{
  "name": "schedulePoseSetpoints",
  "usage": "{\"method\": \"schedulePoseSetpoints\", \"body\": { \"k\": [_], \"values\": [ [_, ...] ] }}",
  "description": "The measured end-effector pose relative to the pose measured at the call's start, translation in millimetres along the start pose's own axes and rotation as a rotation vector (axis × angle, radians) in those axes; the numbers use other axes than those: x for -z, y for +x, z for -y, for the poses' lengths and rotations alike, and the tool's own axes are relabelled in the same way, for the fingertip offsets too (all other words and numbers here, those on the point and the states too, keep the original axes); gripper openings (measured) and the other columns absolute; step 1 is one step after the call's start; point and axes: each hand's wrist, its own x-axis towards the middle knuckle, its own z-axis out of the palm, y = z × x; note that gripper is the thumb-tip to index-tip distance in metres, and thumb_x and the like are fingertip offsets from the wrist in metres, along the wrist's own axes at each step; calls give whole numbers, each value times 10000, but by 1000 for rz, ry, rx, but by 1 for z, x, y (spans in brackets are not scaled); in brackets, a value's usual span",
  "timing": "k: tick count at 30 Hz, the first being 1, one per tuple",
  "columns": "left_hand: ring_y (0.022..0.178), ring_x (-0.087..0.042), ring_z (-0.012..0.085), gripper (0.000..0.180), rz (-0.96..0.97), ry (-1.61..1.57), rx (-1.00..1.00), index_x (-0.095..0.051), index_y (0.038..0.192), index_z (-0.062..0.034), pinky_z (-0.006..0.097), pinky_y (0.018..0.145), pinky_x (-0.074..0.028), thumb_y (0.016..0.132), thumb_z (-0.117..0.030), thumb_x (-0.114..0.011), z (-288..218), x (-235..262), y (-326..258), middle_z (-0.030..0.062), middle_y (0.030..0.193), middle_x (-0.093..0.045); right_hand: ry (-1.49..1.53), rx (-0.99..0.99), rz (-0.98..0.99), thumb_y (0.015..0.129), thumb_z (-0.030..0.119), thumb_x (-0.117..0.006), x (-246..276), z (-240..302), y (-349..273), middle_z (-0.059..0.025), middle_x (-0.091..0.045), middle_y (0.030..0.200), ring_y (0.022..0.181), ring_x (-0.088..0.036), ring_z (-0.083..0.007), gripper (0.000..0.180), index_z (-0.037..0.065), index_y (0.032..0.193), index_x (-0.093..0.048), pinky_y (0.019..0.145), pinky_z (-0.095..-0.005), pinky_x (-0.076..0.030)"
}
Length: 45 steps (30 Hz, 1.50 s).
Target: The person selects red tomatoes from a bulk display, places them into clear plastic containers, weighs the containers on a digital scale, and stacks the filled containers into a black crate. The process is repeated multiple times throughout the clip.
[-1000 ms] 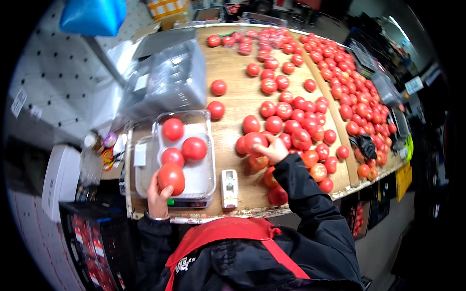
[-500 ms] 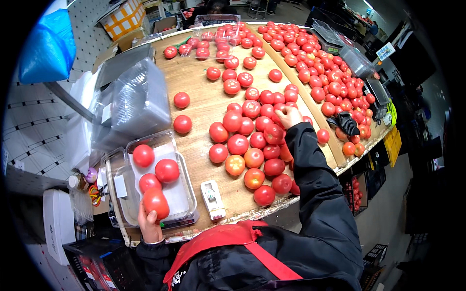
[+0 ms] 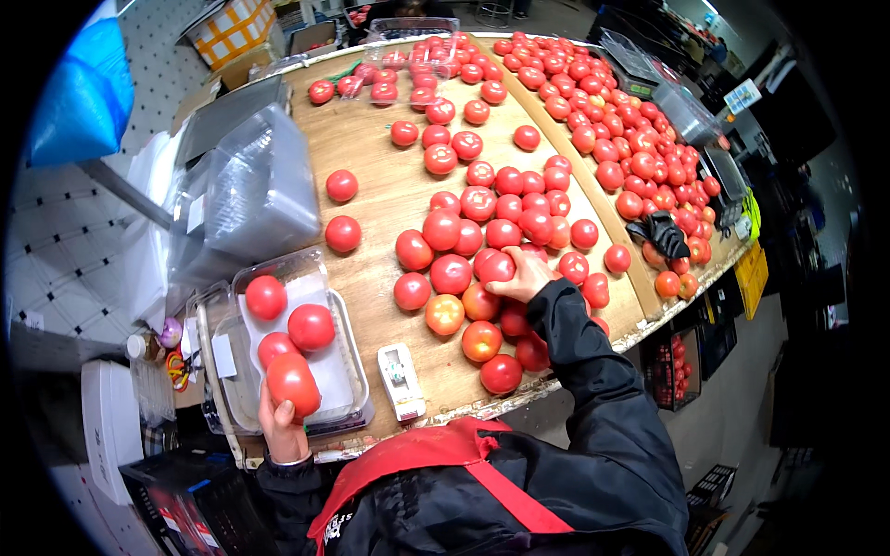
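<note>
Packing tomatoes into a clear tray on the scale, tray roughly half full.

Wooden table (image 3: 389, 213) carries a big loose tomato pile (image 3: 519, 204); stack of empty trays (image 3: 250, 195) sits behind. Clear tray (image 3: 338, 357) holds three tomatoes plus a fourth tomato (image 3: 292, 382) that the left hand (image 3: 278, 428) is cupping from below, fingers wrapped around it at the tray's near end. Right hand (image 3: 524, 276) is closed over a pile tomato (image 3: 496, 267). Judging by the space, a few more fit; most stock unpacked. Tape dispenser (image 3: 401, 380) beside tray.
</note>
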Motion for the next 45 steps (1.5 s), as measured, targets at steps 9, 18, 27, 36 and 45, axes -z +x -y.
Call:
{"method": "schedulePoseSetpoints", "body": {
  "k": [9, 18, 27, 36, 45],
  "values": [
    [784, -641, 257, 587, -255, -314, -112, -474, 1245, -4, 337, 669, -531, 869, -444, -571, 0, 53, -13, 153, 1046, -622, 406, 626, 274, 632, 279, -830, -40, 155, -58, -153, -579, 1096, 1038, -597, -247, 773, 13, 1255, -459, 892, -353, -484],
    [761, -643, 247, 551, -324, -394, -100, -500, 1220, 9, 332, 638, -541, 856, -396, -581, 7, 63, -23, 135, 1046, -625, -88, 898, 162, 618, 339, -747, -110, 239, -79, -140, -544, 971, 923, -562, -308, 602, 47, 1099, -533, 826, -425, -389],
    [742, -637, 213, 585, -264, -147, -127, -467, 1274, -29, 299, 638, -536, 866, -431, -583, 11, 53, -12, 114, 1010, -624, 279, 859, 100, 725, 274, -724, -108, 222, -74, -147, -527, 1062, 989, -565, -290, 488, 56, 1130, -561, 869, -453, -410],
    [1065, -543, 204, 769, 313, 833, -253, -412, 1356, -24, 322, 864, -466, 683, -103, -775, -17, -91, 2, 103, 1330, -386, 1018, 337, 488, 753, 176, -781, -60, 132, -54, -107, -532, 1177, 1091, -549, -188, 697, 57, 1325, -401, 925, -328, -471],
    [894, -624, 190, 413, 497, 685, -184, -586, 1132, 30, 297, 788, -497, 745, -34, -717, 1, -117, 9, 128, 1059, -590, 445, 66, -73, 796, 292, -677, -19, -17, 12, -191, -652, 964, 920, -637, -308, 333, 23, 992, -667, 809, -391, -507]
  ]
}}
